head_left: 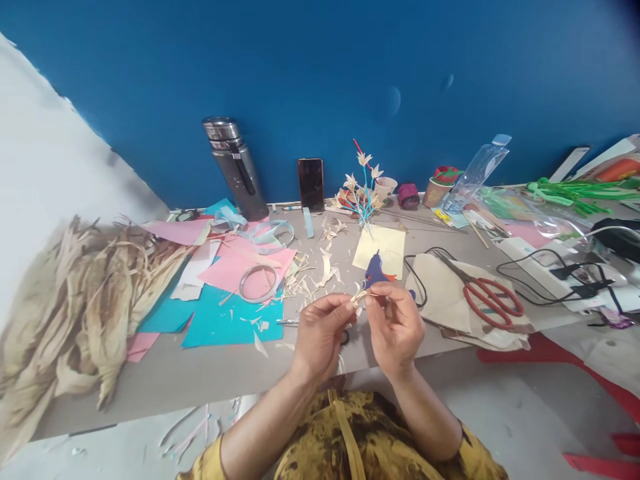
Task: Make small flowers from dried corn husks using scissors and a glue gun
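Between the fingertips of both hands is a small cream-coloured flower piece, apparently of dried husk. My left hand pinches its left side, and my right hand pinches the other side, close to the first. Just beyond the fingers lies a blue glue gun, partly hidden, by a pale yellow paper square. Behind it stands a bunch of husk flowers on blue stems. Scissors lie partly under my left hand, mostly hidden. Cream husk scraps are scattered on the table to the left.
Dried corn husks are heaped at left, beside blue paper and a tape roll. A thermos and a phone stand by the wall. Red-handled scissors, a power strip and a plastic bottle are at right.
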Available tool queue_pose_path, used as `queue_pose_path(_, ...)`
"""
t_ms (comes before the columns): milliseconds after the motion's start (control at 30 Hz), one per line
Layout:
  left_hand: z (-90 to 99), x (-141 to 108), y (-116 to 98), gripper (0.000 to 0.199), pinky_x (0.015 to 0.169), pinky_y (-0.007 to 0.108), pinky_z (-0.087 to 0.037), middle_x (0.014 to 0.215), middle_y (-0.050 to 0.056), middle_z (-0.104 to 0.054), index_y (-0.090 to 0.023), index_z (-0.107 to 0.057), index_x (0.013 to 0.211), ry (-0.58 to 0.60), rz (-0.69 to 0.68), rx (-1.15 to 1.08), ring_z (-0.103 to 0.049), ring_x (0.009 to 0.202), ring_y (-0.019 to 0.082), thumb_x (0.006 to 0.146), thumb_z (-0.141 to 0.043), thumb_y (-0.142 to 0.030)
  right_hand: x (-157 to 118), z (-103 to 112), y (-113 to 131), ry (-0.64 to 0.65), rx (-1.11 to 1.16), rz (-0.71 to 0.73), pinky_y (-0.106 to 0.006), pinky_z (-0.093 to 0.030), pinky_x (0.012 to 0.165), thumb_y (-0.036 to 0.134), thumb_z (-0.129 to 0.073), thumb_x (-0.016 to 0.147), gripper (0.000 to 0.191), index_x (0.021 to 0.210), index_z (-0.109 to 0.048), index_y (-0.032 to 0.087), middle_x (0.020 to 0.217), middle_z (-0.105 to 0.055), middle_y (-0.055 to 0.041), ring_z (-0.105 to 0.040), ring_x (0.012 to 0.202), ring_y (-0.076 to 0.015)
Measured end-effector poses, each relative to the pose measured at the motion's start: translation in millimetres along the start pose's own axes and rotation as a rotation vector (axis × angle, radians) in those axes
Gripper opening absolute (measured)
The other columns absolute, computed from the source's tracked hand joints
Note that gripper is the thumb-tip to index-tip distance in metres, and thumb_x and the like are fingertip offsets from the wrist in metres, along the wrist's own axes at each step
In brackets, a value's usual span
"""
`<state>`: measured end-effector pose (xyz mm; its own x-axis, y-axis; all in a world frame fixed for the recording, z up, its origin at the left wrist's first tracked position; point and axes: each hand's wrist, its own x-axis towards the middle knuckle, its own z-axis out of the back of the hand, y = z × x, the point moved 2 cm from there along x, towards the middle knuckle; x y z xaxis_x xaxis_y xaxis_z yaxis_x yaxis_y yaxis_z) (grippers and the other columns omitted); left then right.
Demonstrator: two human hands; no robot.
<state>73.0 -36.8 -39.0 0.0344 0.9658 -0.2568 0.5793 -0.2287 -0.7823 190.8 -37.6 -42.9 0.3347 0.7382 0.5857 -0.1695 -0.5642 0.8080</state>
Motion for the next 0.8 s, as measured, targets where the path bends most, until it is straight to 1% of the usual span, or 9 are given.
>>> queue_pose_path(200,8.1,0.8,7.0,0.023,0.060,0.022,-0.042,0.073,0.000,-0.071,-0.017,-0.078,0.075,-0.051,-0.045,0.082,-0.058,0.062,0.009,0.059,-0.091,-0.027,-2.4,-2.3,-1.6,-0.037,-0.099,-0.001,-0.032,-0.052,0.069,0.022,-0.064,0.091,0.005,0.096,-0.062,0.023,0.092,-0.064,-0.0055,-0.063,0.081,-0.0182)
queue_pose_path(333,13.8,1.7,10.6,0.021,0.070,0.023,-0.046,0.083,0.002,-0.073,-0.018,-0.078,0.076,-0.047,-0.118,0.124,-0.061,0.073,0.011,0.060,-0.090,-0.026,-3.5,-2.7,0.1,-0.041,-0.130,0.042,-0.033,-0.050,0.069,0.019,-0.063,0.091,0.006,0.096,-0.062,0.022,0.092,-0.064,-0.0060,-0.062,0.082,-0.0191)
queue_pose_path(400,15.2,1.4,11.2,0.021,0.071,0.024,-0.047,0.085,0.002,-0.072,-0.018,-0.078,0.077,-0.042,-0.133,0.137,-0.061,0.075,0.012,0.062,-0.090,-0.026,-3.7,-2.6,0.8,-0.033,-0.141,0.075,-0.033,-0.050,0.068,0.017,-0.063,0.091,0.008,0.097,-0.061,0.022,0.092,-0.064,-0.0062,-0.062,0.083,-0.0195)
queue_pose_path(500,15.3,0.6,10.8,0.018,0.069,0.023,-0.046,0.080,0.001,-0.070,-0.018,-0.077,0.077,-0.029,-0.129,0.162,-0.059,0.071,0.011,0.068,-0.087,-0.029,-3.6,-2.4,1.7,-0.017,-0.142,0.121,-0.032,-0.051,0.066,0.014,-0.063,0.090,0.011,0.098,-0.062,0.022,0.091,-0.065,-0.0057,-0.063,0.083,-0.0193)
queue_pose_path(600,13.8,0.9,10.0,0.017,0.066,0.022,-0.045,0.071,0.000,-0.065,-0.017,-0.074,0.073,0.000,-0.123,0.157,-0.055,0.067,0.009,0.072,-0.084,-0.031,-3.8,-2.1,2.0,0.011,-0.111,0.126,-0.031,-0.051,0.067,0.010,-0.063,0.090,0.014,0.099,-0.062,0.021,0.091,-0.065,-0.0049,-0.062,0.082,-0.0180)
queue_pose_path(700,13.2,3.0,9.6,0.020,0.066,0.021,-0.046,0.069,-0.001,-0.064,-0.018,-0.072,0.073,0.002,-0.104,0.069,-0.055,0.064,0.009,0.068,-0.086,-0.031,-5.2,-1.2,2.1,0.076,-0.072,0.122,-0.032,-0.051,0.067,0.009,-0.062,0.090,0.017,0.101,-0.063,0.022,0.090,-0.064,-0.0049,-0.061,0.079,-0.0176)
queue_pose_path(800,14.3,5.5,6.3,0.026,0.066,0.022,-0.047,0.074,0.000,-0.068,-0.019,-0.073,0.073,-0.018,-0.119,-0.044,-0.057,0.064,0.009,0.059,-0.091,-0.031,-7.0,1.5,3.3,0.134,-0.056,0.136,-0.032,-0.050,0.067,0.008,-0.062,0.090,0.018,0.102,-0.062,0.022,0.092,-0.065,-0.0060,-0.061,0.082,-0.0187)
